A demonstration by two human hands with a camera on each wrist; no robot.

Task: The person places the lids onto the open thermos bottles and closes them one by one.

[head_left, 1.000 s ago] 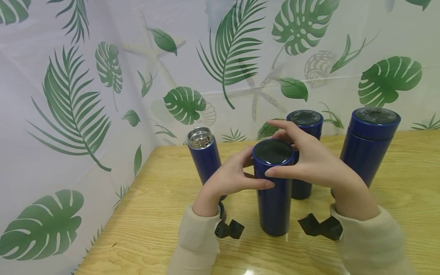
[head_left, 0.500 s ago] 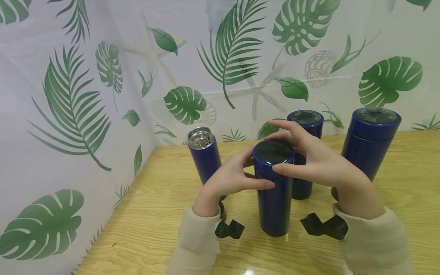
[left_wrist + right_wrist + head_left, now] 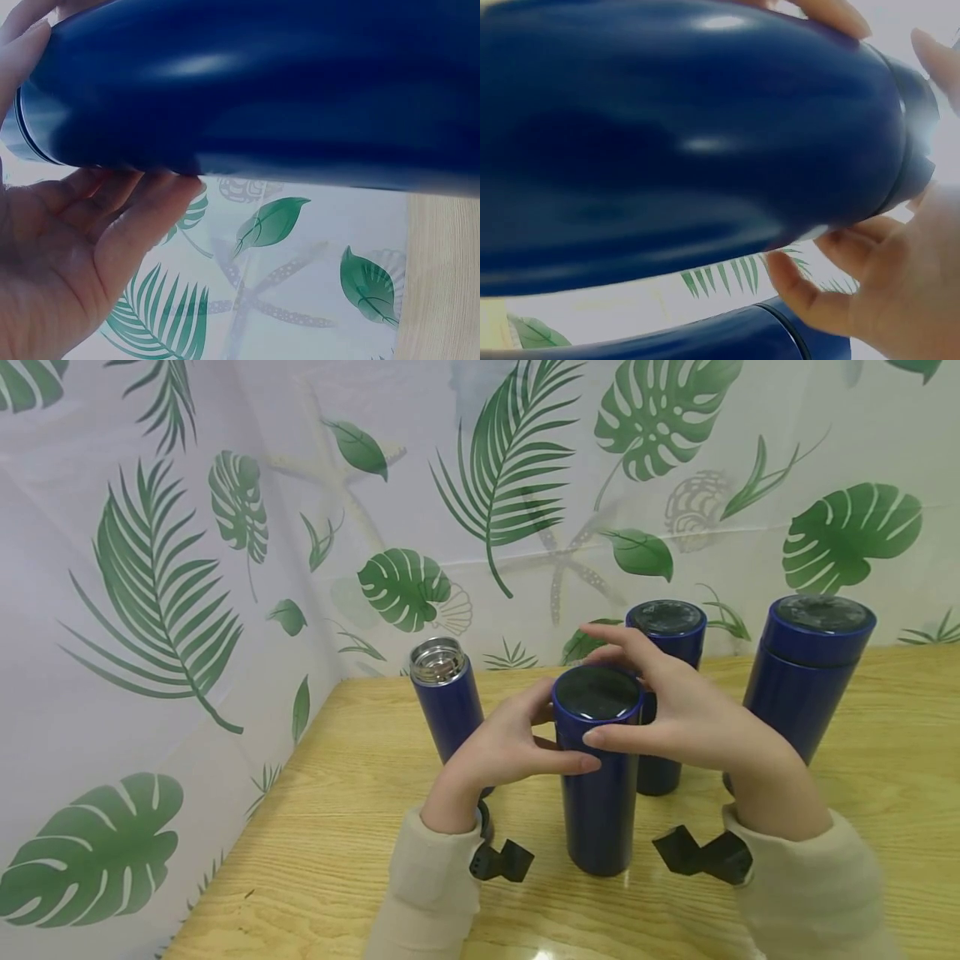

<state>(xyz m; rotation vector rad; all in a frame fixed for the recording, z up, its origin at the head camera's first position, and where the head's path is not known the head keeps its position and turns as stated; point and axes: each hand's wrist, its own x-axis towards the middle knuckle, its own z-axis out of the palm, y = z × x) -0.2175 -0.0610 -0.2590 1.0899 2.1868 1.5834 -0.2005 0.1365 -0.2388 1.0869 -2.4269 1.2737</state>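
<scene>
A blue thermos bottle point(image 3: 600, 818) with a dark-topped lid point(image 3: 597, 693) stands upright on the wooden table. My left hand point(image 3: 510, 739) grips its upper body from the left, thumb across the front. From the right, my right hand point(image 3: 690, 710) holds the lid, with the thumb at the front and the other fingers around the back, partly hidden. In the right wrist view a thin seam shows between the lid point(image 3: 915, 112) and the body. Up close, the left wrist view has the bottle body point(image 3: 262, 90) with my left fingers curled along it.
An uncapped thermos point(image 3: 450, 710) with a steel mouth stands behind my left hand. Two capped blue thermoses, one behind my right hand point(image 3: 666, 620) and a thermos point(image 3: 802, 693) farther right, stand near the leaf-print backdrop point(image 3: 510, 493). A dark round thing point(image 3: 483, 822) is mostly hidden by my left wrist.
My right hand's thumb slid rightward along the lid, then came back left. The right wrist turned slightly with it. My left hand and the bottle have stayed in place.
</scene>
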